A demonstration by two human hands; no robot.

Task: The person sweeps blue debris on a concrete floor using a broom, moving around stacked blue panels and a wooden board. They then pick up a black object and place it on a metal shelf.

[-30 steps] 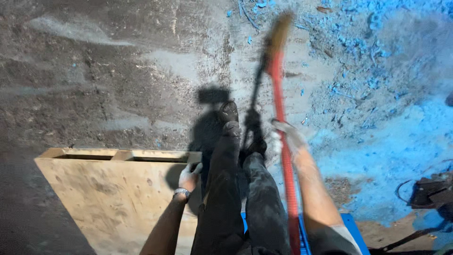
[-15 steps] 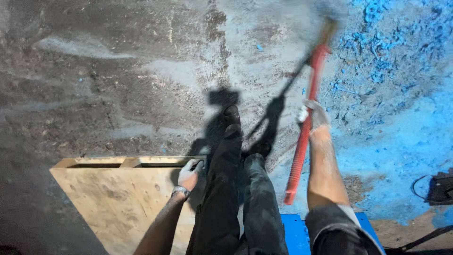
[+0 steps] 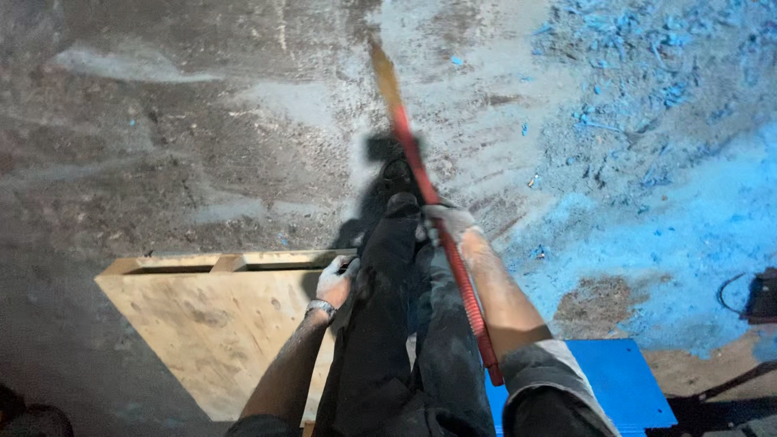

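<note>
Red-handled tool: a long, ridged red shaft, seen running from the lower centre of the frame up to a blurred, wood-coloured upper end at the top centre. Its head is not resolved. The shaft is gripped near its middle by the right hand, which is gloved in a pale glove and closed around it. The lower end of the shaft is seen beside the right sleeve, just above a flat blue panel at the lower right.

The left hand, also pale-gloved and with a wristband below it, is rested on the upper edge of a plywood pallet-like board in the lower left; the fingers are curled over that edge, though how firmly it is gripped cannot be told. Between the two arms, dark trousers and a dark shoe are seen from above.

The concrete floor is grey and dusty across the upper left, and covered with blue powder and shavings across the right side. A dark object with a cable lies at the right edge.
</note>
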